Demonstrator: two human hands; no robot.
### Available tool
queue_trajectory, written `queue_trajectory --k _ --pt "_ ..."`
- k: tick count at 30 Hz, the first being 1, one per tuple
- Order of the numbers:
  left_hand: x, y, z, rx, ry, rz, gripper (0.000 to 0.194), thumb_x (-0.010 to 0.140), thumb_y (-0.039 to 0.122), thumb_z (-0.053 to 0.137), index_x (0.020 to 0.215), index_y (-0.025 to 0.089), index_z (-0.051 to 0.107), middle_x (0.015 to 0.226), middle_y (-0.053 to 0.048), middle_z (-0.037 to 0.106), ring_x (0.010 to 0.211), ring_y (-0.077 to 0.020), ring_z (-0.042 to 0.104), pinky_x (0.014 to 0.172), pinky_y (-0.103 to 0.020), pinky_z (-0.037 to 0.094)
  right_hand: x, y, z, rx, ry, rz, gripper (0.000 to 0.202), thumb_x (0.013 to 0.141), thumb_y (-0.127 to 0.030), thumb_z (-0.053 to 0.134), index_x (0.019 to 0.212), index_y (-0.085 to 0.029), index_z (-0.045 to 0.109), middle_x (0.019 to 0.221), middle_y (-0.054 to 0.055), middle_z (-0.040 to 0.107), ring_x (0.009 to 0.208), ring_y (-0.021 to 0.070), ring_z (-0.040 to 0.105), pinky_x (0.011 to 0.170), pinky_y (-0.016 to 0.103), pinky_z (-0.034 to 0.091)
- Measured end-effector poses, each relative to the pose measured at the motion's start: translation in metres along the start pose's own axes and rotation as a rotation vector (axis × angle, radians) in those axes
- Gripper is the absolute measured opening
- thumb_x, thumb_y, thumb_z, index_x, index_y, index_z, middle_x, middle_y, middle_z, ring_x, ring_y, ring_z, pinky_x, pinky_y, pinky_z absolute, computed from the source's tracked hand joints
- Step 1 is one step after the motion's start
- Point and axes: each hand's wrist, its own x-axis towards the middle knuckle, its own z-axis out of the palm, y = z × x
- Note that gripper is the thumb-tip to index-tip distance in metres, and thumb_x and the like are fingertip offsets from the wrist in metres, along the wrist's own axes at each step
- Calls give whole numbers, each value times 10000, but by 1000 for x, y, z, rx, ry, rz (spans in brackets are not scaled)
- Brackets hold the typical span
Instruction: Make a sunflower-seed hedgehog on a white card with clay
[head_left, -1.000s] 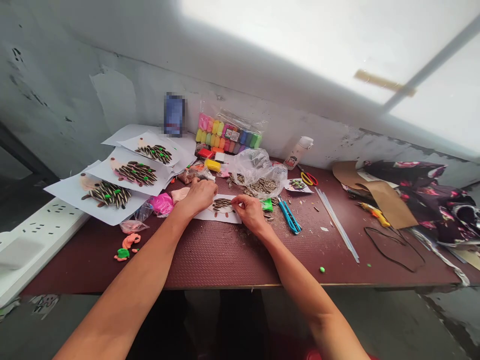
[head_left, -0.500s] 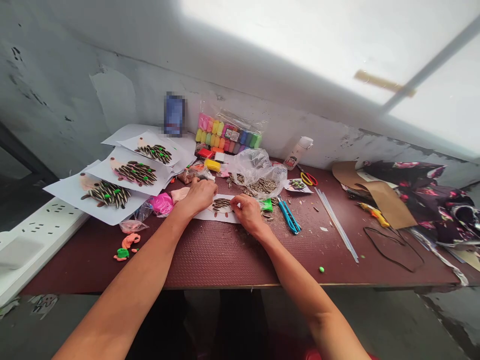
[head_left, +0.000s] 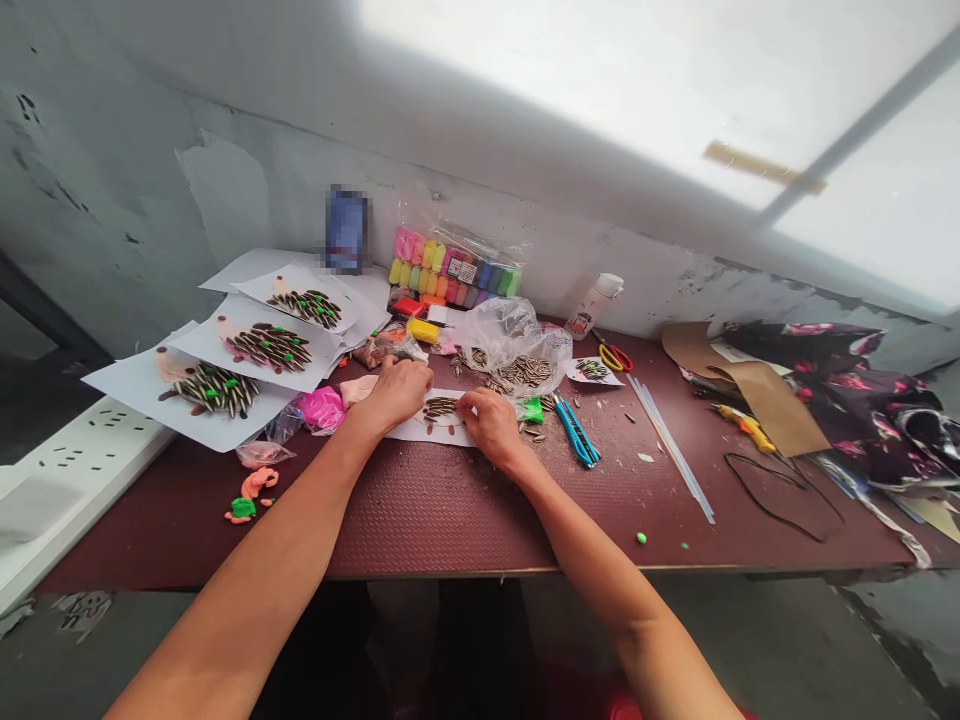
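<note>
A white sheet of paper [head_left: 420,432] lies on the table, with a hedgehog shape made of striped sunflower seeds [head_left: 439,408] and small brown feet below. Over the sheet's left part, my left hand [head_left: 401,388] holds it down with curled fingers, whose tips are mostly hidden. At the right end of the seed rows, my right hand [head_left: 491,420] is pinched shut with its fingertips against the picture. Whatever is between those fingertips is too small to make out. Behind my right hand, an open plastic bag [head_left: 514,335] has loose sunflower seeds [head_left: 525,373] in it.
Hedgehog pictures [head_left: 270,348] on paper overlap at the left, beside a white power strip [head_left: 82,450]. Coloured clay packs [head_left: 450,270] stand at the back. Rightward lie a blue utility knife [head_left: 576,432], scissors [head_left: 615,355], glue sticks [head_left: 671,447], a bottle [head_left: 595,305] and a yellow-orange glue gun [head_left: 750,428].
My right hand has shifted very slightly left and stays pinched at the seeds. My left hand keeps its place on the paper. The whole view has moved a little.
</note>
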Motion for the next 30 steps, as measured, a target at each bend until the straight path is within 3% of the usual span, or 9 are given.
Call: queue_trajectory --k 6,12,15,22,30 --pt "0 -1 1 16 5 -1 298 831 117 474 907 188 754 1024 -135 772 1023 -288 681 977 -451 413 -1 -1 -3 17 8 0 185 927 -202 607 953 -247 784 937 54 709 877 192 626 742 264 414" --pt "1 -1 0 16 -22 -12 305 853 108 468 922 188 754 1047 -133 767 1038 -293 677 965 -442 413 2 17 -16 74 161 72 212 916 -165 568 937 -225 771 914 47 711 817 173 619 718 259 408" --pt "1 -1 0 14 -31 -14 298 856 102 471 923 190 748 1059 -127 761 1040 -298 673 963 -459 410 5 26 -21 38 179 134 196 899 -177 585 937 -223 772 928 51 720 827 185 615 726 272 412" --pt "1 2 -3 39 71 -7 359 879 93 434 1017 176 755 1094 -158 733 1079 -317 641 963 -478 413 11 29 -26 -106 109 243 203 919 -224 608 931 -198 809 957 113 697 943 239 606 793 308 419" --pt "1 2 -2 89 35 -27 321 853 82 489 991 179 762 1150 -135 730 1130 -331 598 940 -473 418 36 27 -29 -335 -29 200 286 971 -244 525 1055 -175 790 1074 127 711 1056 248 600 869 302 412"
